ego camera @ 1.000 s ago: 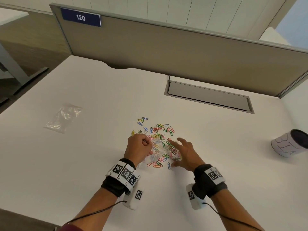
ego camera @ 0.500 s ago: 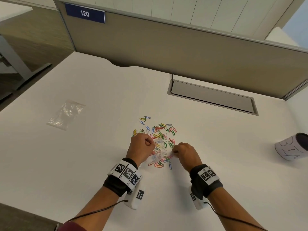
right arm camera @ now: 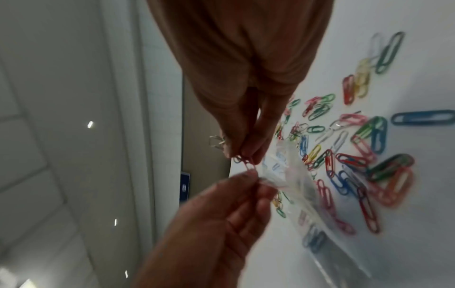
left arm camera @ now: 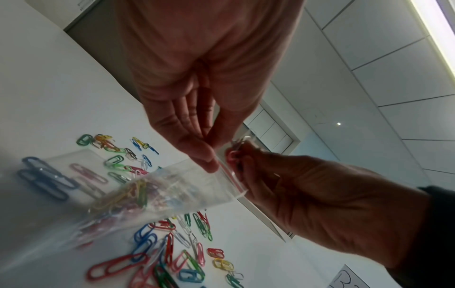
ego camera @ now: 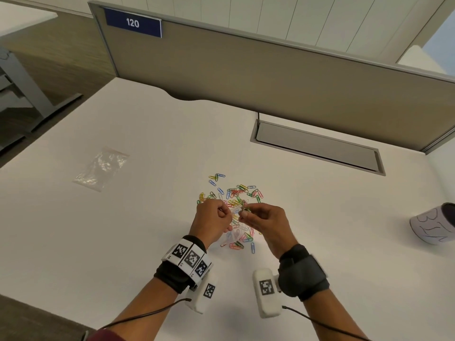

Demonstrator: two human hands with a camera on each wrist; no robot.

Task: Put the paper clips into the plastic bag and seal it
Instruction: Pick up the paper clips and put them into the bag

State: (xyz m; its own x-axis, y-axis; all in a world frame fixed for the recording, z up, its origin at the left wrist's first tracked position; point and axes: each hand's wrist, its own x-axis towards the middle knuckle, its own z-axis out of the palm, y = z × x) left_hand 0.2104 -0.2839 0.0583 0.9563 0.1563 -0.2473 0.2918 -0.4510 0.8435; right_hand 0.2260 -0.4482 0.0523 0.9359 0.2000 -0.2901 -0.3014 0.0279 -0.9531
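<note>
Coloured paper clips (ego camera: 236, 194) lie scattered on the white desk (ego camera: 123, 230). My left hand (ego camera: 227, 214) pinches the top edge of a clear plastic bag (left arm camera: 160, 191), which hangs down over the pile with several clips inside. My right hand (ego camera: 242, 214) pinches a small bunch of clips (left arm camera: 231, 155) right at the bag's mouth, beside the left fingertips (left arm camera: 209, 163). In the right wrist view the held clips (right arm camera: 246, 161) sit just above the bag's rim (right arm camera: 273, 175), which the left hand (right arm camera: 251, 175) pinches. More loose clips (left arm camera: 172, 259) lie under the bag.
A second clear plastic bag (ego camera: 101, 168) lies flat at the far left of the desk. A white cup with dark scribbles (ego camera: 433, 225) lies on its side at the right edge. A grey cable hatch (ego camera: 317, 148) sits behind the pile, below the partition wall (ego camera: 270, 77).
My right hand went from lying spread on the pile to closing on some clips, then lifted them up to the bag's mouth. The left hand kept hold of the bag.
</note>
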